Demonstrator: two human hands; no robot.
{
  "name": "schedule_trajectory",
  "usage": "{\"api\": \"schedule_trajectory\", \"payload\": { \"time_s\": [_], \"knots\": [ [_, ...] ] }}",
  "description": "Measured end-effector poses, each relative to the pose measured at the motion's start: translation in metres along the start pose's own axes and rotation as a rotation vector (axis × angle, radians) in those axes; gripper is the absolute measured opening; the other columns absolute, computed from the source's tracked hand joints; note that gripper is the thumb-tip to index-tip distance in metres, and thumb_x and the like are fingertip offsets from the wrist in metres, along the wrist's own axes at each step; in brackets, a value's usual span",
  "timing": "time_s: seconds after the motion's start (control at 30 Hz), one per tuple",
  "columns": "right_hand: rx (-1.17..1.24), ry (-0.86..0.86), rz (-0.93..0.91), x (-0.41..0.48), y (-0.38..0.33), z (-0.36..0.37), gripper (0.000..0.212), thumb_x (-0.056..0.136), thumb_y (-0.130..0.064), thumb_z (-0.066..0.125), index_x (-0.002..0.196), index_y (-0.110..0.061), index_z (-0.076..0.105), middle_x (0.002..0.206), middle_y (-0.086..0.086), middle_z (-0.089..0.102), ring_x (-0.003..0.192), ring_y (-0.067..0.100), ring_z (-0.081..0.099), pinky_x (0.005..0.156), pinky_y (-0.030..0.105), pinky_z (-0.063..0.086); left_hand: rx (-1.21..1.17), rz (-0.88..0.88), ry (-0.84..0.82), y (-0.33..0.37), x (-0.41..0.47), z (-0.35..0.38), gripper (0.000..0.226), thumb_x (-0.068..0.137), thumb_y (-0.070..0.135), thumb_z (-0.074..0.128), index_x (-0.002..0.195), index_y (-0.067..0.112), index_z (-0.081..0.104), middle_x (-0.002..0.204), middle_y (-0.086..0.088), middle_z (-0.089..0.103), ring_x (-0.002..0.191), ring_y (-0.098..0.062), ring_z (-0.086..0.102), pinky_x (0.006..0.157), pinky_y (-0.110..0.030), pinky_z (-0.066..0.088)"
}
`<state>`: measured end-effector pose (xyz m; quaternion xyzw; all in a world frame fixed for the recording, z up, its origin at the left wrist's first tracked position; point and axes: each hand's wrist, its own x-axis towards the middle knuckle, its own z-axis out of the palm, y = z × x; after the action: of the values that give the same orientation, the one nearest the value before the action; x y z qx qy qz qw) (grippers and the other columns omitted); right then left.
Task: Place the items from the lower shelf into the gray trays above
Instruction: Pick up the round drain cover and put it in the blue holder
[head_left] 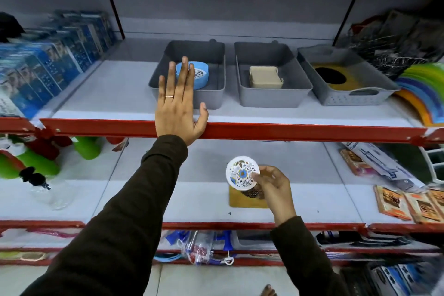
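Three gray trays stand on the upper shelf. The left tray [211,101] holds a blue round container [200,77]. A beige square holder [265,77] lies in the middle tray [271,101]. In the right tray [353,98] lies a yellow mat with a black circle [332,75]. My left hand [179,106] is spread flat and empty in front of the left tray, above the red shelf edge. Over the lower shelf, my right hand [271,187] grips a round white floral coaster [242,172], just above a yellow-brown mat [242,200].
Blue boxes [43,72] fill the upper shelf's left side; colourful fanned items [422,94] and dark packets sit at the right. The lower shelf has green and red toys [31,158] and a clear bottle at left, packaged goods [408,202] at right. Red shelf edges [288,131] project forward.
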<state>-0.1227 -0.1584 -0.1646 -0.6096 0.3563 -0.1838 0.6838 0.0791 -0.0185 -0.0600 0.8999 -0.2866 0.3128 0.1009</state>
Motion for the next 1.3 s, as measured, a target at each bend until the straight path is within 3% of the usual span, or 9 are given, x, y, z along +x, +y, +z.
{"api": "schedule_trajectory", "payload": {
  "time_s": [0.17, 0.37, 0.6, 0.8, 0.93, 1.03, 1.1, 1.2, 1.3],
  "knots": [
    [0.225, -0.053, -0.150, -0.031, -0.077, -0.012, 0.022, 0.083, -0.006, 0.071, 0.104, -0.009, 0.065, 0.075, 0.011, 0.073, 0.058, 0.016, 0.063, 0.052, 0.030, 0.057, -0.011, -0.017, -0.016, 0.001, -0.003, -0.005, 0.083, 0.089, 0.045, 0.036, 0.156, 0.011, 0.004, 0.166, -0.010, 0.003, 0.154, -0.029, 0.001, 0.124, -0.041, -0.001],
    [0.287, -0.026, -0.312, -0.043, -0.125, -0.016, 0.029, 0.081, -0.005, 0.074, 0.108, -0.002, 0.066, 0.081, 0.018, 0.076, 0.067, 0.024, 0.070, 0.065, 0.035, 0.061, -0.025, -0.034, -0.030, 0.002, -0.003, -0.006, 0.082, 0.091, 0.046, 0.036, 0.156, 0.010, 0.002, 0.166, -0.010, 0.001, 0.154, -0.027, -0.002, 0.125, -0.040, -0.002],
    [0.254, -0.055, -0.316, -0.022, -0.148, 0.002, 0.028, 0.080, -0.005, 0.075, 0.107, -0.006, 0.069, 0.083, 0.018, 0.077, 0.074, 0.026, 0.075, 0.070, 0.034, 0.063, -0.015, -0.044, -0.033, 0.003, -0.001, -0.004, 0.083, 0.090, 0.047, 0.036, 0.156, 0.008, 0.004, 0.166, -0.011, 0.001, 0.154, -0.026, -0.003, 0.123, -0.034, -0.014],
    [0.147, -0.127, -0.244, 0.076, -0.209, 0.089, 0.018, 0.076, 0.006, 0.075, 0.089, -0.005, 0.069, 0.058, 0.004, 0.072, 0.045, 0.014, 0.068, 0.052, 0.026, 0.060, -0.024, -0.046, -0.010, -0.004, 0.006, -0.005, 0.085, 0.086, 0.045, 0.038, 0.156, 0.007, 0.007, 0.166, -0.011, 0.002, 0.154, -0.027, -0.001, 0.126, -0.043, 0.004],
    [-0.024, -0.154, -0.234, 0.121, -0.224, 0.133, 0.017, 0.076, 0.010, 0.071, 0.077, -0.004, 0.063, 0.066, 0.018, 0.064, 0.035, 0.011, 0.063, 0.043, 0.025, 0.058, -0.017, -0.050, -0.034, -0.003, 0.003, -0.002, 0.087, 0.085, 0.048, 0.038, 0.156, 0.008, 0.007, 0.166, -0.011, 0.002, 0.154, -0.027, -0.001, 0.126, -0.043, 0.003],
    [-0.307, -0.103, -0.232, 0.147, -0.227, 0.152, 0.005, 0.073, -0.004, 0.075, 0.075, -0.003, 0.070, 0.075, 0.017, 0.072, 0.056, 0.019, 0.073, 0.060, 0.035, 0.064, -0.012, -0.039, -0.051, 0.004, 0.001, -0.001, 0.087, 0.085, 0.049, 0.037, 0.156, 0.008, 0.009, 0.166, -0.011, 0.004, 0.154, -0.027, 0.001, 0.125, -0.040, -0.002],
    [-0.548, -0.046, -0.300, 0.166, -0.227, 0.164, 0.023, 0.068, -0.015, 0.079, 0.084, -0.001, 0.074, 0.082, 0.011, 0.075, 0.073, 0.021, 0.074, 0.071, 0.031, 0.061, -0.009, -0.053, -0.044, 0.000, 0.004, 0.000, 0.086, 0.085, 0.051, 0.036, 0.156, 0.008, 0.011, 0.165, -0.010, 0.005, 0.154, -0.027, 0.002, 0.124, -0.038, -0.006],
    [-0.601, -0.053, -0.308, 0.175, -0.227, 0.174, 0.035, 0.061, -0.014, 0.085, 0.089, 0.001, 0.072, 0.083, 0.014, 0.076, 0.073, 0.027, 0.076, 0.070, 0.039, 0.063, -0.008, -0.052, -0.060, -0.002, 0.005, 0.001, 0.086, 0.084, 0.052, 0.036, 0.156, 0.010, 0.012, 0.165, -0.009, 0.006, 0.154, -0.027, 0.003, 0.124, -0.038, -0.007],
    [-0.553, -0.102, -0.285, 0.151, -0.235, 0.163, 0.027, 0.070, -0.008, 0.079, 0.093, 0.003, 0.072, 0.087, 0.018, 0.076, 0.074, 0.029, 0.076, 0.069, 0.041, 0.064, -0.013, -0.053, -0.054, -0.003, 0.005, 0.003, 0.086, 0.085, 0.052, 0.036, 0.156, 0.010, 0.012, 0.165, -0.009, 0.006, 0.154, -0.027, 0.003, 0.124, -0.037, -0.007]
  ]
}}
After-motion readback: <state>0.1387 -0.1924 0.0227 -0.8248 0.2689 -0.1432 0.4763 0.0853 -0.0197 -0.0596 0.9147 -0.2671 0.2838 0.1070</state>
